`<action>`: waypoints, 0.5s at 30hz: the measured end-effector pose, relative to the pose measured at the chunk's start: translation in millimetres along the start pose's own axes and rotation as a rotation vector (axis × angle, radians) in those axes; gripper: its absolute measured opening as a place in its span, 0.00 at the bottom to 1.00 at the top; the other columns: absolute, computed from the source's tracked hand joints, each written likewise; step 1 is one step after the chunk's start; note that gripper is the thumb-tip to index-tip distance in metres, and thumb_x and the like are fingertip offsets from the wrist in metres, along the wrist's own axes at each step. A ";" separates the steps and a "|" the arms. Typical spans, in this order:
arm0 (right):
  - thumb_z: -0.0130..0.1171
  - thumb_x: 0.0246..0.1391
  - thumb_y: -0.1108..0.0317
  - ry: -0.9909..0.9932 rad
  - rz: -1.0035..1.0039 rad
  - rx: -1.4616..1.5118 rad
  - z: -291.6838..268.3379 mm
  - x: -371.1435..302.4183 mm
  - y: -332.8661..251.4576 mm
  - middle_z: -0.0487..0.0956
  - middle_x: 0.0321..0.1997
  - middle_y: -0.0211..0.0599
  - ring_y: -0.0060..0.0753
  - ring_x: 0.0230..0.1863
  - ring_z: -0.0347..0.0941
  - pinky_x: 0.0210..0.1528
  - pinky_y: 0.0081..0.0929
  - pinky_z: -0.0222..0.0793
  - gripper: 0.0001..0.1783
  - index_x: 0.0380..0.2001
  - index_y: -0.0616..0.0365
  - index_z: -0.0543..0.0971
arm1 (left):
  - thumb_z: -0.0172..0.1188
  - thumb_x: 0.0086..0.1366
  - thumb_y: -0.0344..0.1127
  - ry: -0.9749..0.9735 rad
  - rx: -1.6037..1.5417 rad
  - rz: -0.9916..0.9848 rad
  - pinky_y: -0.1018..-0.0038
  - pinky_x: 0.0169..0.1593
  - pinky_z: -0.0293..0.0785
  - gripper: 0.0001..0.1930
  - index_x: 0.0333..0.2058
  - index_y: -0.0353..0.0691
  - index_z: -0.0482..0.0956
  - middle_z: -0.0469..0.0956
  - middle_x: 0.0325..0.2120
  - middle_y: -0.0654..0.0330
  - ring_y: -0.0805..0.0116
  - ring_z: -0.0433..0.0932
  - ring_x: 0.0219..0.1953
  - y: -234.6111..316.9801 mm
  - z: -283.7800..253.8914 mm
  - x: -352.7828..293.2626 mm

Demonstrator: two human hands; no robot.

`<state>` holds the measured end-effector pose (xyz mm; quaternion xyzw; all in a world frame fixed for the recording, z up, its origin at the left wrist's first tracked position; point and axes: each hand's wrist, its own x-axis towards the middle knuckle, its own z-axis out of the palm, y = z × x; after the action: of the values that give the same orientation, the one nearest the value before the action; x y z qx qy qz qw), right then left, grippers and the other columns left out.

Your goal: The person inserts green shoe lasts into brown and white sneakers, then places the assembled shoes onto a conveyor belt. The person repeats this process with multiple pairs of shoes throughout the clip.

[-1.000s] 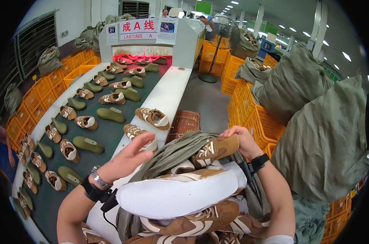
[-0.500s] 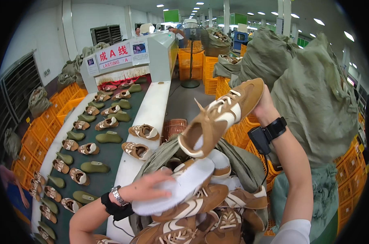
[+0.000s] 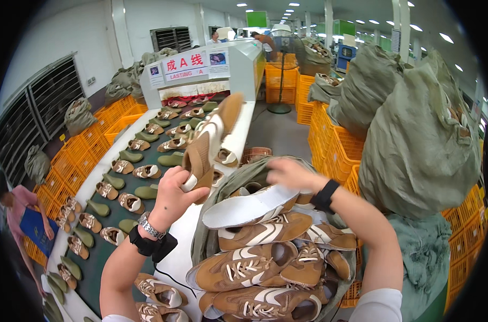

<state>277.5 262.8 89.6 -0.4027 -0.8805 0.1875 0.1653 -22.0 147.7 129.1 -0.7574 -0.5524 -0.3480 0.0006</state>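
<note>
My left hand (image 3: pixel 174 198) is closed on the heel end of a brown-and-cream sneaker upper (image 3: pixel 202 153), held up over the conveyor's near side with its toe pointing up and away; the toe is blurred. Empty and smeared by motion, my right hand (image 3: pixel 291 174) hangs over an open grey-green sack (image 3: pixel 205 217), fingers stretched to the left. Just below it lies an upper with a white underside (image 3: pixel 249 208) turned up, on top of the pile. Under that, several more brown uppers (image 3: pixel 244 265) with cream laces fill the sack.
Left of me runs a dark green conveyor belt (image 3: pixel 96 282) with rows of uppers and green shoe lasts (image 3: pixel 115 181), into a machine (image 3: pixel 241 72). A co-worker (image 3: pixel 23 206) stands at far left. Orange crates (image 3: pixel 343 147) and bulging sacks (image 3: pixel 418 145) line the right; a fan (image 3: pixel 280 80) stands beyond.
The raised upper has passed from my right hand to my left and moved left over the conveyor. My left hand has left the white-bottomed upper. The view has shifted.
</note>
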 end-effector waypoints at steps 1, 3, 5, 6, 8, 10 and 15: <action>0.47 0.55 0.47 -0.187 -0.032 -0.227 28.8 -10.3 -7.3 0.77 0.45 0.46 0.53 0.50 0.70 0.51 0.48 0.65 0.25 0.46 0.54 0.76 | 0.75 0.40 0.37 0.022 0.035 0.022 0.63 0.37 0.68 0.19 0.22 0.35 0.72 0.69 0.26 0.54 0.52 0.69 0.33 -5.0 -1.1 -6.8; 0.45 0.56 0.44 -0.349 -0.237 -0.362 73.3 -37.0 -13.6 0.77 0.42 0.41 0.47 0.51 0.69 0.53 0.45 0.61 0.25 0.41 0.51 0.80 | 0.74 0.40 0.36 0.062 0.112 0.071 0.63 0.34 0.67 0.18 0.21 0.35 0.72 0.68 0.24 0.56 0.53 0.68 0.30 -13.8 1.0 -20.7; 0.46 0.56 0.43 -0.421 -0.401 -0.378 102.3 -60.5 -14.3 0.77 0.42 0.38 0.44 0.50 0.69 0.55 0.43 0.58 0.25 0.39 0.50 0.81 | 0.74 0.39 0.37 0.058 0.182 0.136 0.63 0.35 0.67 0.18 0.22 0.36 0.72 0.68 0.23 0.56 0.54 0.68 0.30 -23.2 9.5 -33.0; 0.45 0.56 0.43 -0.356 -0.510 -0.305 111.7 -69.7 -15.6 0.77 0.41 0.38 0.43 0.49 0.69 0.55 0.42 0.56 0.25 0.39 0.51 0.81 | 0.74 0.39 0.37 0.062 0.216 0.172 0.63 0.35 0.67 0.18 0.22 0.37 0.72 0.68 0.23 0.56 0.54 0.68 0.30 -29.5 15.9 -36.2; 0.46 0.56 0.43 -0.425 -0.428 -0.305 117.9 -71.6 -15.9 0.77 0.42 0.37 0.41 0.50 0.69 0.55 0.41 0.56 0.25 0.39 0.51 0.81 | 0.72 0.41 0.39 0.049 0.318 0.211 0.64 0.35 0.67 0.17 0.22 0.40 0.72 0.68 0.23 0.57 0.56 0.69 0.30 -45.7 32.6 -35.8; 0.48 0.56 0.44 -0.475 -0.406 -0.318 111.6 -61.5 -17.8 0.77 0.43 0.34 0.38 0.51 0.69 0.55 0.38 0.55 0.25 0.42 0.51 0.81 | 0.71 0.43 0.41 0.048 0.421 0.244 0.65 0.34 0.67 0.16 0.22 0.41 0.72 0.68 0.22 0.57 0.56 0.69 0.30 -61.1 52.6 -28.7; 0.55 0.48 0.62 -0.299 -0.102 -0.208 60.5 46.4 34.7 0.81 0.30 0.47 0.49 0.30 0.77 0.35 0.44 0.73 0.11 0.31 0.53 0.83 | 0.67 0.50 0.50 -0.043 0.399 0.115 0.65 0.33 0.68 0.22 0.37 0.43 0.74 0.74 0.21 0.56 0.57 0.75 0.25 -81.7 86.8 -5.9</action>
<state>244.4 307.7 27.1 -0.3399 -0.9293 0.1446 -0.0008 -45.6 208.0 28.8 -0.7798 -0.5662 -0.2147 0.1586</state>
